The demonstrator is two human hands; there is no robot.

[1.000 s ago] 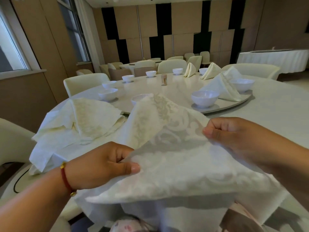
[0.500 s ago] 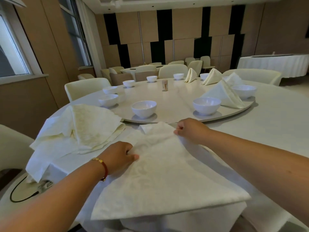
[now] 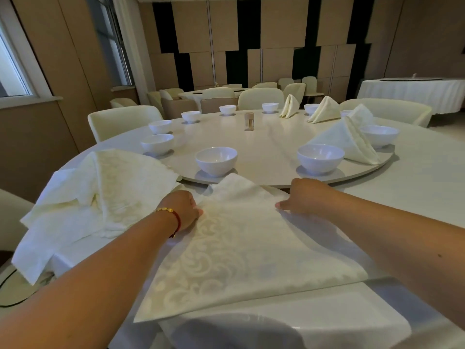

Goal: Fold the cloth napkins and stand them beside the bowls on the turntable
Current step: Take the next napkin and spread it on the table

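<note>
A cream patterned napkin [image 3: 241,250] lies spread flat on the table in front of me, its far corner touching the turntable's [image 3: 264,147] near rim. My left hand [image 3: 182,209] pinches the napkin's left edge. My right hand [image 3: 305,196] pinches its right edge. White bowls ring the turntable; the nearest two [image 3: 216,161] [image 3: 320,158] stand just beyond the napkin. Folded napkins stand beside bowls at the right: one [image 3: 348,141] near, two [image 3: 324,109] [image 3: 289,106] farther back.
A pile of unfolded napkins [image 3: 100,192] lies to my left on the white tablecloth [image 3: 415,187]. A small toothpick holder [image 3: 249,121] stands mid-turntable. Cream chairs [image 3: 123,120] surround the table, and another clothed table [image 3: 412,93] stands at the back right.
The napkin, held up a second ago, has been laid flat on the table. Both hands have slid outward and forward along its far edges, pulling it smooth.
</note>
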